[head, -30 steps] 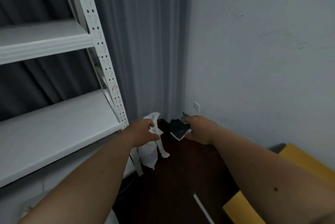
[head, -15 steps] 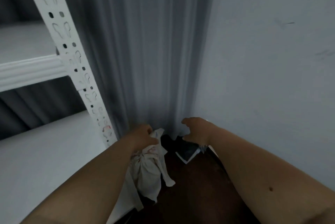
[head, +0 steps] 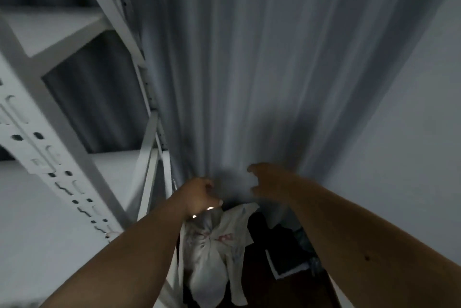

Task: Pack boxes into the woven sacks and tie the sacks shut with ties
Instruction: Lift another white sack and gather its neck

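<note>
Corner of a room: grey curtain (head: pixel 249 70) hangs in folds down the middle, plain pale wall (head: pixel 411 133) right of it, white slotted metal shelving rack (head: pixel 50 148) left of it. Dark brown floor (head: pixel 294 292) below the curtain hem.

White sack (head: pixel 214 255) hangs crumpled just below the curtain hem, between the rack and a dark flat item (head: pixel 289 260) with a white edge lying on the floor at the foot of the wall. Red marks on the sack, blurred, not readable. No other legible writing.

Left hand (head: pixel 198 195): fingers curled tight, gripping the gathered top of the sack, knuckles against the curtain. Right hand (head: pixel 270 183): right of the left hand, in front of the curtain, fingers half curled and spread like a claw, holding nothing; can't tell if the fingertips touch the fabric. Hands are apart, with a small gap between them.
</note>
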